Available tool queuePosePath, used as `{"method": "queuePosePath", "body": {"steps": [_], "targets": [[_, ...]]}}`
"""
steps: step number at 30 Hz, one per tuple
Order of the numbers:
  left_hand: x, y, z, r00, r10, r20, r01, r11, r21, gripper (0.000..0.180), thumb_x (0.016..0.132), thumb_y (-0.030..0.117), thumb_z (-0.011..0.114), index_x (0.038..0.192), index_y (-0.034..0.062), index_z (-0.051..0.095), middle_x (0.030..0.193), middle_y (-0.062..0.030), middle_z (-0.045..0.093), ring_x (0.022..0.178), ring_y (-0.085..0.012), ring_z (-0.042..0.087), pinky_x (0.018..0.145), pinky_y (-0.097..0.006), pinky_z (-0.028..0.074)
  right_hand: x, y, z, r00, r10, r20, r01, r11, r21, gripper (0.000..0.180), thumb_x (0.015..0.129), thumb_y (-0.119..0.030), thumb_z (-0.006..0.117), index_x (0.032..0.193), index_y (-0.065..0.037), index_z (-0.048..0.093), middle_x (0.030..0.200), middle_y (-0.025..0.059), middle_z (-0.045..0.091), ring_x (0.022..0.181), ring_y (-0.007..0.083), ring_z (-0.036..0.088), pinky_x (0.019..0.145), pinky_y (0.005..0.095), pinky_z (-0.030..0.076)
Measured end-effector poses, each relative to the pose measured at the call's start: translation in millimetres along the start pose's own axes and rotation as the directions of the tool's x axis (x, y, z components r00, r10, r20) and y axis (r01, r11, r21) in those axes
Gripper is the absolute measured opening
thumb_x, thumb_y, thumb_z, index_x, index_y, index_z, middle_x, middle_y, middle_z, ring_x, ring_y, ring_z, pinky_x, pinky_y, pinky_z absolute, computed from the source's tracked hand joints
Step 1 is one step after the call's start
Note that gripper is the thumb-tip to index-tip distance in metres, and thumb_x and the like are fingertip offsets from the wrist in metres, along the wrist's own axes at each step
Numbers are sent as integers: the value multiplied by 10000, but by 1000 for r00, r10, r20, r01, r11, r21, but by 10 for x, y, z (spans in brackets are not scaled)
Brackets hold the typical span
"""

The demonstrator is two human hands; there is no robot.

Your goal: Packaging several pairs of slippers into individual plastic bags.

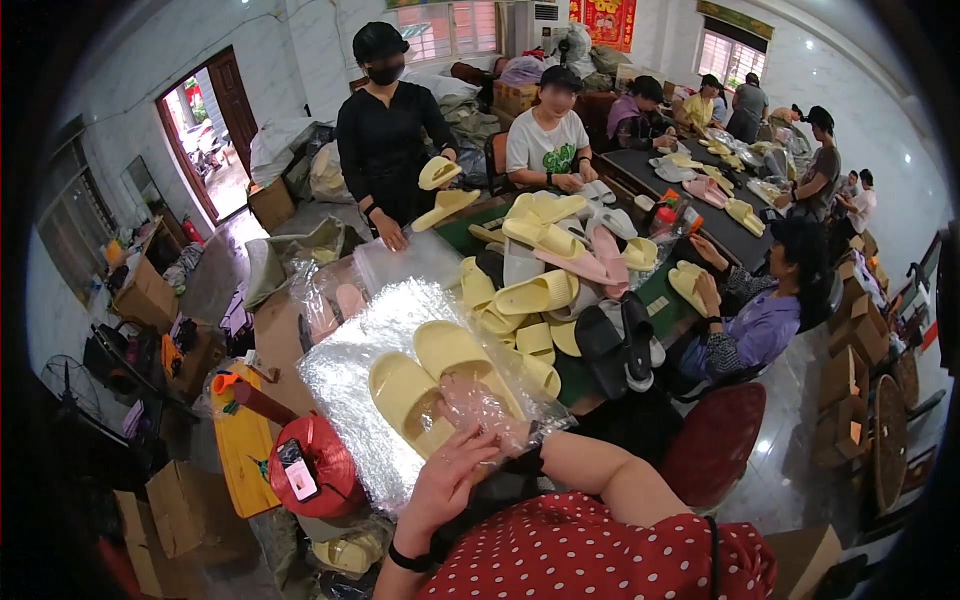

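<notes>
A pair of pale yellow slippers [455,350] lies on a shiny stack of clear plastic bags [345,375] in front of me, with a clear plastic bag [535,405] over them. Under the film, my right hand [478,402] grips the slippers near their heels; the plastic partly blurs its fingers. My left hand [447,485], a black band at its wrist, is at the bag's near edge, its fingers bent against the film. Beyond the stack is a heap of yellow, pink, grey and black slippers [545,290].
To my left, a phone [298,470] lies on a red roll of twine [325,450], beside a yellow stool [245,440]. One co-worker [390,150] stands across the table holding yellow slippers. Another [760,310] sits at the right, near a red chair [715,445]. Cardboard boxes [195,510] stand lower left.
</notes>
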State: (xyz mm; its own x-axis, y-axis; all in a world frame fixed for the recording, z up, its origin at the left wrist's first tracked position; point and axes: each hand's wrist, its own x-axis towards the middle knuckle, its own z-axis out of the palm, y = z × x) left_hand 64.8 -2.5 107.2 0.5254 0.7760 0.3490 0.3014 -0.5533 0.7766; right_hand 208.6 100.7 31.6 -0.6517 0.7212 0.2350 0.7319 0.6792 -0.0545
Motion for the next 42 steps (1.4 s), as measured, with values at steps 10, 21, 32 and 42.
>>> {"method": "queuePosePath", "body": {"steps": [10, 21, 32, 42], "targets": [[-52, 157, -196, 996, 76, -52, -73, 996, 52, 323, 798, -82, 543, 1066, 45, 670, 1200, -135, 671, 1218, -369, 568, 1035, -448, 435, 657, 99, 334, 871, 420, -256, -317, 877, 362, 187, 924, -163, 491, 993, 0, 553, 783, 188, 616, 726, 373, 631, 627, 455, 510], [-384, -223, -213, 960, -65, -272, 87, 994, 68, 381, 811, 287, 671, 1107, 47, 689, 1220, -154, 652, 1241, -376, 539, 1059, -460, 398, -384, 92, 221, 979, 16, -204, 136, 694, 707, 646, 858, -237, 633, 1416, -10, 399, 1298, 226, 494, 1238, 393, 447, 1014, 450, 415], [-551, -768, -161, 836, -340, -431, 504, 786, 357, 552, 776, 255, 771, 1257, 52, 594, 1518, -248, 312, 1400, -459, 262, 1125, -518, 269, -1096, 405, -1565, 954, -25, 298, -299, -116, 947, 255, 970, -171, 599, 1176, -27, 639, 758, -12, 638, 702, 41, 573, 613, 191, 438], [-683, -817, -83, 554, -611, -566, 691, 717, -98, 756, 708, 189, 814, 1366, 22, 482, 1199, -212, 545, 991, -285, 579, 814, -394, 490, -576, 306, -400, 826, 543, -148, -432, 780, 453, 754, 778, -480, 754, 1321, -33, 480, 1138, 193, 496, 1109, 374, 473, 925, 454, 440]]}}
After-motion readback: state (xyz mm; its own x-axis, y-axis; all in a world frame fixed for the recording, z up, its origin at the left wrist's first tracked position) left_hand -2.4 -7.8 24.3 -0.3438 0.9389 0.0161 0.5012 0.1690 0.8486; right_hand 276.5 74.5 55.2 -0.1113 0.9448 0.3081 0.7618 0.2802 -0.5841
